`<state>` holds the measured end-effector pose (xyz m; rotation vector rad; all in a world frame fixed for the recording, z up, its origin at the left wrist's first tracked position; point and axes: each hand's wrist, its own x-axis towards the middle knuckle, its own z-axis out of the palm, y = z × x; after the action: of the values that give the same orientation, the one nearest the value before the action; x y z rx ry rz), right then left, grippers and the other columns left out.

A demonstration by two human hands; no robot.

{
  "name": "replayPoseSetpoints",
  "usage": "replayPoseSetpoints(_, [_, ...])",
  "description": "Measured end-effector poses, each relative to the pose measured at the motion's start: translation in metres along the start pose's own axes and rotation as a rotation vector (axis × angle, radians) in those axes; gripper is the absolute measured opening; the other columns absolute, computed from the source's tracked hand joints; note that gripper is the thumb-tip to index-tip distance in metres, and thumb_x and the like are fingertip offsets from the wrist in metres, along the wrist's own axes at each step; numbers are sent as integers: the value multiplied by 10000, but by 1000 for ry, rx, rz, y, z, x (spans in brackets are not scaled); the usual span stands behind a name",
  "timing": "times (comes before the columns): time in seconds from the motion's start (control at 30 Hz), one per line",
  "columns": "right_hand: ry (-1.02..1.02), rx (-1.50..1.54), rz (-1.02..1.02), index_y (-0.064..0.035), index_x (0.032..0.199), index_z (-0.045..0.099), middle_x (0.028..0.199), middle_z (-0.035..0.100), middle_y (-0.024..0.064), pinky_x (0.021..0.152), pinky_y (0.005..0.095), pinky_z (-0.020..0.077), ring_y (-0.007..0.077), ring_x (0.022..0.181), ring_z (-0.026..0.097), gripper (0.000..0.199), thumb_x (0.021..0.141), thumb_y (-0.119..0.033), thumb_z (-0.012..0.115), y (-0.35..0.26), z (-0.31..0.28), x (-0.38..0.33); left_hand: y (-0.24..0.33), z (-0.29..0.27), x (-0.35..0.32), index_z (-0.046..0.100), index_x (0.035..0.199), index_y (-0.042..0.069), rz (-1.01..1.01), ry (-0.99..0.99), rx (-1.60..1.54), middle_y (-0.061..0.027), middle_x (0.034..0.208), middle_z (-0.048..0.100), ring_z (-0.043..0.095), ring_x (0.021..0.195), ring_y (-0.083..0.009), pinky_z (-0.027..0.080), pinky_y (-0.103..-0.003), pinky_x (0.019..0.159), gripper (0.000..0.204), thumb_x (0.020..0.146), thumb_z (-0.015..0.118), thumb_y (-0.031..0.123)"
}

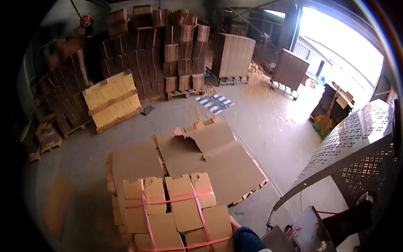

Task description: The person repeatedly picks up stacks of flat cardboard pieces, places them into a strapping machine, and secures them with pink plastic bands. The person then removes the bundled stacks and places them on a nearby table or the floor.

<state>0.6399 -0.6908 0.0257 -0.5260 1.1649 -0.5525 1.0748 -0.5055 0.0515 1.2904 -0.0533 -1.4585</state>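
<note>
— Main entry?
— Bundle of flattened brown cartons, bound crosswise with pink straps; at the near edge of the broad cardboard stack; resting or raised, cannot tell.
— Hands?
— Right hand, against the bundle's right side; left hand, a mere sliver at its lower left. Fingers out of sight: clenched or loose, cannot tell.
— Reason for opposite sides?
— Presumably to balance a wide load.
— Straps?
— Likely for keeping separate piles together.
— Further entries?
— Torn brown sheet, over the stack's right edge, perhaps as cover; tied cardboard piles on a pallet, probably for lifting.
</note>
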Motion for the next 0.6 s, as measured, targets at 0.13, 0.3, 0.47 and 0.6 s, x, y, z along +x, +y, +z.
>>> replayPoseSetpoints(0.13, [30, 24, 19, -13, 1199, 587, 1140, 628, 126, 874, 347, 478, 233, 1025, 589, 452, 947, -384, 533, -28, -3, 42, 11, 26, 44, 361, 1444, 71, -20, 26, -17, -99, 1412, 469, 519, 1213, -263, 431, -382, 1009, 679, 959, 432, 541])
replayPoseSetpoints(0.3, [93, 86, 68, -15, 1194, 594, 1136, 633, 118, 864, 340, 485, 221, 1015, 595, 444, 949, -381, 531, -61, -50, 96, 10, 79, 98, 364, 1442, 70, -27, 73, -48, -96, 1414, 466, 509, 1221, -262, 420, -386, 1018, 694, 951, 437, 556])
replayPoseSetpoints(0.47, [115, 98, 71, -17, 1188, 600, 1132, 638, 111, 853, 332, 493, 210, 1006, 602, 436, 951, -377, 529, -131, -114, 175, 7, 150, 180, 367, 1439, 68, -2, 80, -76, -93, 1416, 463, 499, 1230, -260, 409, -389, 1027, 710, 944, 442, 571])
replayPoseSetpoints(0.6, [132, 22, 7, -32, 1209, 606, 1079, 667, 64, 760, 292, 520, 143, 920, 627, 441, 955, -384, 530, -251, -125, 222, 12, 201, 266, 369, 1437, 67, 20, 50, -105, -90, 1418, 460, 491, 1237, -259, 400, -392, 1035, 722, 938, 446, 583])
